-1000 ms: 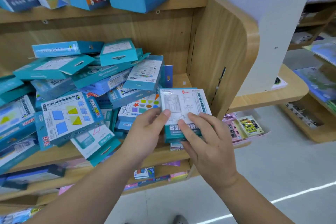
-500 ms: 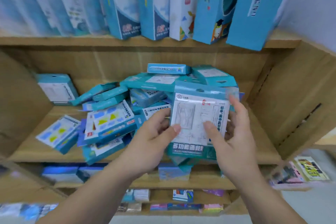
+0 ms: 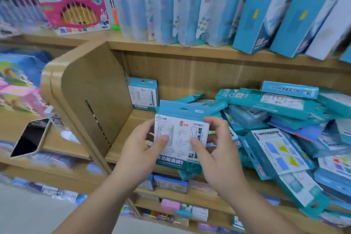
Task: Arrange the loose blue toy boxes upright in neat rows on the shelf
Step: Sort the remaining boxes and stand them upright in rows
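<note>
A blue-and-white toy box (image 3: 181, 133) is upright in front of the shelf, held from both sides. My left hand (image 3: 141, 150) grips its left edge with the thumb on the front face. My right hand (image 3: 218, 148) grips its right edge, thumb also on the front. One matching box (image 3: 143, 94) stands upright at the back left corner of the wooden shelf (image 3: 121, 142). A loose heap of blue boxes (image 3: 284, 125) lies tumbled across the shelf's right half.
The shelf's curved wooden side panel (image 3: 91, 100) stands at the left. A dark phone (image 3: 30, 137) lies on the neighbouring shelf. Tall blue boxes (image 3: 256, 17) lean on the shelf above. Lower shelves hold small coloured packs (image 3: 171, 205).
Both hands carried the held box leftward, from the right end of the heap to the shelf's left part. The view swung left and up with them.
</note>
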